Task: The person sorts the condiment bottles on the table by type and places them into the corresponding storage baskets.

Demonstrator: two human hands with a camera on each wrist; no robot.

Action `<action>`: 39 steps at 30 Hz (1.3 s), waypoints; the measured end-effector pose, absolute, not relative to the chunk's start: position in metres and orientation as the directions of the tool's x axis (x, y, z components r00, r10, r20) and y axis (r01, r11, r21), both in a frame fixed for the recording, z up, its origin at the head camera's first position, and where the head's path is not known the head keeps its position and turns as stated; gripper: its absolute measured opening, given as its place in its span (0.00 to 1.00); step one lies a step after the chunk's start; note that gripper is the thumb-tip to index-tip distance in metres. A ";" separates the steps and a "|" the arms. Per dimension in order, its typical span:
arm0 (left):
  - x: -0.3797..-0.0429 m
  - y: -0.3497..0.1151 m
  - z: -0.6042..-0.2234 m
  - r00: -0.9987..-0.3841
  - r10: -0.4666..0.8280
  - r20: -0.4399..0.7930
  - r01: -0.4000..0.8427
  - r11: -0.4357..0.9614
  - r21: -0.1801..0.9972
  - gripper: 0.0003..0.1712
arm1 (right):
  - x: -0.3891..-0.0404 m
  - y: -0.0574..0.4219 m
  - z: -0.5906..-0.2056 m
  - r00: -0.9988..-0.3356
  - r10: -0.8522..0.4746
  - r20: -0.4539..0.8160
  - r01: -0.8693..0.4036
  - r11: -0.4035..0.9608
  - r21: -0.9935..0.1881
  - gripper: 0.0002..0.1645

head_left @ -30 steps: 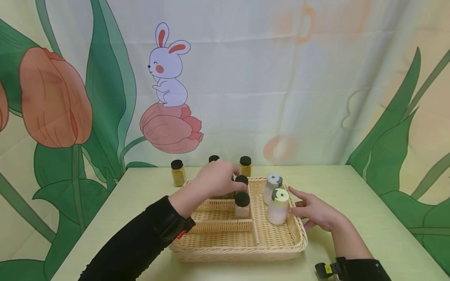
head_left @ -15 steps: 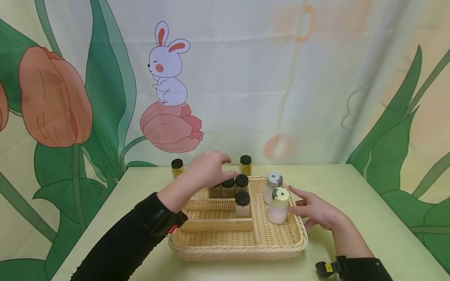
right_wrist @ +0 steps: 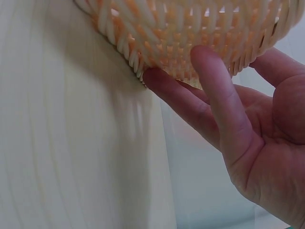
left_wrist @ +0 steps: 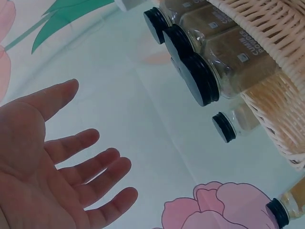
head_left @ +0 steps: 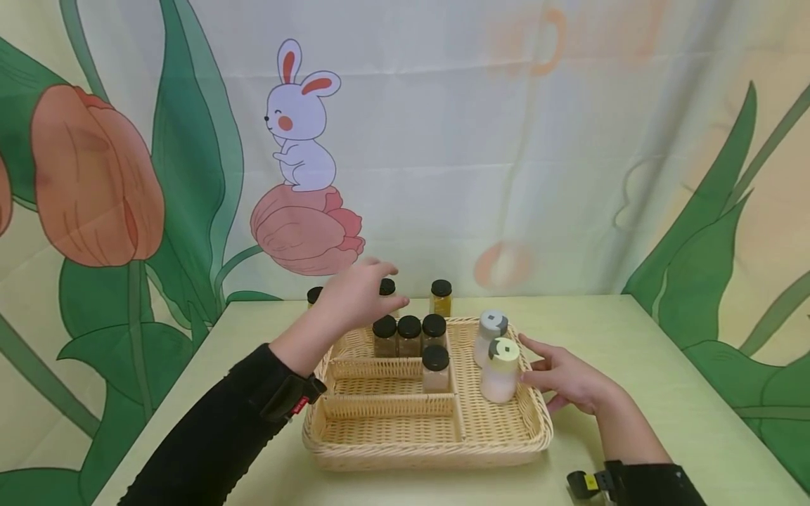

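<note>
Jars [head_left: 409, 342]: 4 in the basket [head_left: 430, 451] (3 back slot, 1 mid), so prob. part done; 3 other jars [head_left: 441, 304] on the table [head_left: 588, 320] behind look left over. L hand [head_left: 344, 296] spread, nothing held; R hand [head_left: 574, 380] touches basket's R side, fingers fairly straight.

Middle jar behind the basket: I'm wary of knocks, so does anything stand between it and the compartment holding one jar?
Yes: the basket's rear rim, three jars in the rear compartment and a divider stand between the middle jar and that compartment.
</note>
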State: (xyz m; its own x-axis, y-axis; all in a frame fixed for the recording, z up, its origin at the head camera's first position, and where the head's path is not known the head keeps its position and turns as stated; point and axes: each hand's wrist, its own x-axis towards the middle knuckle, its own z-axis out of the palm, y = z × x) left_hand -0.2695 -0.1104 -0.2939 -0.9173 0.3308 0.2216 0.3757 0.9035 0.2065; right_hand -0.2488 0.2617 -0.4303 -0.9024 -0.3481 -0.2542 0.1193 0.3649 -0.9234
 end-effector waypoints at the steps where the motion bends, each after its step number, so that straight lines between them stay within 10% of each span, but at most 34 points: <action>1: -0.271 -0.112 -0.294 -0.917 0.328 0.228 0.375 0.903 0.208 0.37 | -0.249 0.262 -0.430 -0.902 -0.348 -0.255 0.120 0.364 -0.924 0.56; 39: -0.333 -0.139 -0.329 -0.967 0.165 0.195 0.233 0.884 0.405 0.50 | -0.250 0.262 -0.431 -0.901 -0.353 -0.253 0.120 0.357 -0.926 0.56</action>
State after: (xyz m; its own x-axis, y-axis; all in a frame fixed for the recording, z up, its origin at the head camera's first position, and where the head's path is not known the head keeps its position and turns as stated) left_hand -0.3330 -0.1395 -0.3289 -0.9668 0.1654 0.1946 0.2328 0.8840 0.4054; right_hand -0.2497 0.2622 -0.4311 -0.9007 -0.3532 -0.2530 0.1201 0.3572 -0.9263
